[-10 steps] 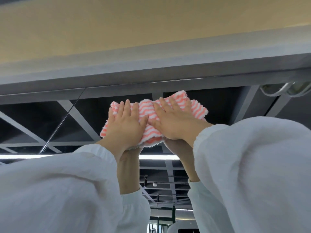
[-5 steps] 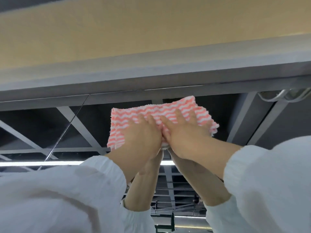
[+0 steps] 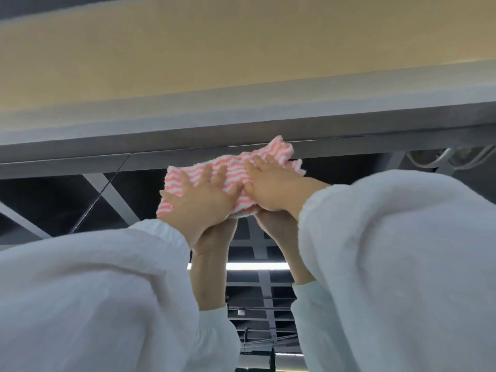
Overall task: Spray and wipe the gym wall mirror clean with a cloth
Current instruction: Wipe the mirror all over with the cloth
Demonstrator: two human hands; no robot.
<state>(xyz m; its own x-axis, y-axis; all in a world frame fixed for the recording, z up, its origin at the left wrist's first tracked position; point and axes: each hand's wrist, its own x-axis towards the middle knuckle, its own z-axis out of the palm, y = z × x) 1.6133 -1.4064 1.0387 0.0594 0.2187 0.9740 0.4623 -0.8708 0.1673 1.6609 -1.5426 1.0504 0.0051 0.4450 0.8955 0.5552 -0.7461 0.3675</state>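
Head view: both hands lie flat, fingers straight, pressing the striped cloth (image 3: 236, 181) against the mirror (image 3: 67, 200). The left hand (image 3: 204, 197) covers its 8 o'clock end, the right hand (image 3: 273, 189) its middle. The cloth's long axis runs 8-to-2 o'clock, its far corner touching the mirror's top edge, nearer the right hand.

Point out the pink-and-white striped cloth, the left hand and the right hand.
pink-and-white striped cloth (image 3: 236, 167): head view, on the bare striped stretch between the two hands.
left hand (image 3: 204, 200): head view, on the back of the hand.
right hand (image 3: 276, 189): head view, on the back of the hand.
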